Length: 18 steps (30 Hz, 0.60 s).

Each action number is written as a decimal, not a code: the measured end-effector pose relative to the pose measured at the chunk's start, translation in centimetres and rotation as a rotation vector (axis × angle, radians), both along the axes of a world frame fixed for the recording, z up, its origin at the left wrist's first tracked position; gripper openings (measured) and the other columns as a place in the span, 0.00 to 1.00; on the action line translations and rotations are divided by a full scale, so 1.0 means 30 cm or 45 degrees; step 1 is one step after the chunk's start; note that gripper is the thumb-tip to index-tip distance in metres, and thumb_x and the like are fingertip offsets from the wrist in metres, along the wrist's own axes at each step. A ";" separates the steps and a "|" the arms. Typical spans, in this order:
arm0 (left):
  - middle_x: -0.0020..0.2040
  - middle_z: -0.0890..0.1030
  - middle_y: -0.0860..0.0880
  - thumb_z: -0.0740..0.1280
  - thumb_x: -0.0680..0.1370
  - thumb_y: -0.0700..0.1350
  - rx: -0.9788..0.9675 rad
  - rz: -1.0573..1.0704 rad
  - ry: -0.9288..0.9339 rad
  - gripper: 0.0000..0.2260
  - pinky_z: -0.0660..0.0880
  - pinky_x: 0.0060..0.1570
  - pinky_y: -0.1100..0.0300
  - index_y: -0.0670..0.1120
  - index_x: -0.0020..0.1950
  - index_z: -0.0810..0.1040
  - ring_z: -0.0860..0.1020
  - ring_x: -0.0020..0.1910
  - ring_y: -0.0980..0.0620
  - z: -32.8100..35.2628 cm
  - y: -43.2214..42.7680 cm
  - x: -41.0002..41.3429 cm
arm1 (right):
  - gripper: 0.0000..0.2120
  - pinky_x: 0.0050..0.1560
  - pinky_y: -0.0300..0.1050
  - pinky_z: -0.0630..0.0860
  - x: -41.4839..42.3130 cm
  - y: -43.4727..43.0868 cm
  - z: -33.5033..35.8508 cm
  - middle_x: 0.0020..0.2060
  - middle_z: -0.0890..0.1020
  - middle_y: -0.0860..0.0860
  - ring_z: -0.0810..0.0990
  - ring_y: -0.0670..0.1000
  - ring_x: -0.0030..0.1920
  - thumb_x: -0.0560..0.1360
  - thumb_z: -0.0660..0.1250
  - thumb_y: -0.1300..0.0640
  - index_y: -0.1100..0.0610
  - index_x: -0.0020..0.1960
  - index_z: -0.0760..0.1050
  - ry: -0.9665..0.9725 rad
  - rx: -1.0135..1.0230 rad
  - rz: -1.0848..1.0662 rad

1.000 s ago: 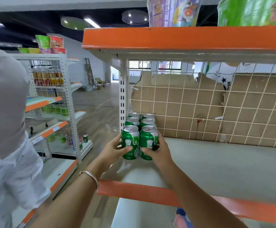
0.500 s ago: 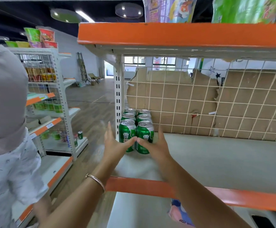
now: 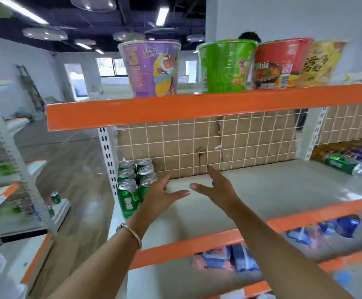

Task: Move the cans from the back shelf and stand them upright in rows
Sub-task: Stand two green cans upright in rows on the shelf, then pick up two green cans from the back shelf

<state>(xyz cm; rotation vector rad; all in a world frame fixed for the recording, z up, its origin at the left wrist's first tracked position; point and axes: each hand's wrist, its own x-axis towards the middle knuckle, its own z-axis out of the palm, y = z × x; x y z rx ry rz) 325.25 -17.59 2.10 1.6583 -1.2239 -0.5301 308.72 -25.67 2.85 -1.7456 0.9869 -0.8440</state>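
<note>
Several green cans [image 3: 130, 186] stand upright in two rows at the left end of the grey shelf [image 3: 262, 190], next to the white upright post. My left hand [image 3: 162, 195] hovers just right of the front cans, fingers straight, holding nothing. My right hand [image 3: 216, 186] is further right over bare shelf, fingers spread and empty. One more green can [image 3: 55, 197] stands on the low shelf unit across the aisle at left.
Big noodle cups [image 3: 152, 67] line the orange-edged shelf above. A wire grid with cardboard [image 3: 219, 143] backs the shelf. Bottles and packets [image 3: 348, 160] lie at the far right. Blue packets [image 3: 229, 257] fill the shelf below.
Both hands let go of the two front cans and drew back to the right. The view swung up and right, showing the top shelf.
</note>
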 end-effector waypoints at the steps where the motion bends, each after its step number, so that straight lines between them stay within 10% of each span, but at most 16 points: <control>1: 0.62 0.73 0.53 0.77 0.67 0.48 0.005 -0.035 0.019 0.33 0.66 0.61 0.62 0.46 0.70 0.71 0.70 0.67 0.52 0.014 -0.012 -0.020 | 0.47 0.72 0.51 0.64 -0.039 0.000 0.011 0.75 0.63 0.50 0.64 0.53 0.73 0.65 0.76 0.43 0.50 0.76 0.57 0.006 0.004 -0.020; 6: 0.66 0.73 0.39 0.77 0.68 0.45 0.074 -0.297 0.018 0.29 0.69 0.62 0.50 0.35 0.65 0.72 0.71 0.65 0.43 0.099 -0.115 -0.203 | 0.42 0.69 0.47 0.66 -0.288 -0.005 0.069 0.73 0.66 0.49 0.65 0.52 0.73 0.66 0.77 0.46 0.50 0.75 0.61 -0.076 0.065 -0.195; 18: 0.57 0.80 0.45 0.73 0.71 0.36 0.094 -0.720 0.351 0.21 0.73 0.40 0.77 0.42 0.64 0.76 0.79 0.48 0.58 0.173 -0.404 -0.860 | 0.19 0.56 0.46 0.75 -0.971 -0.144 0.135 0.54 0.79 0.53 0.78 0.52 0.55 0.68 0.76 0.64 0.54 0.56 0.76 -0.227 0.098 -0.467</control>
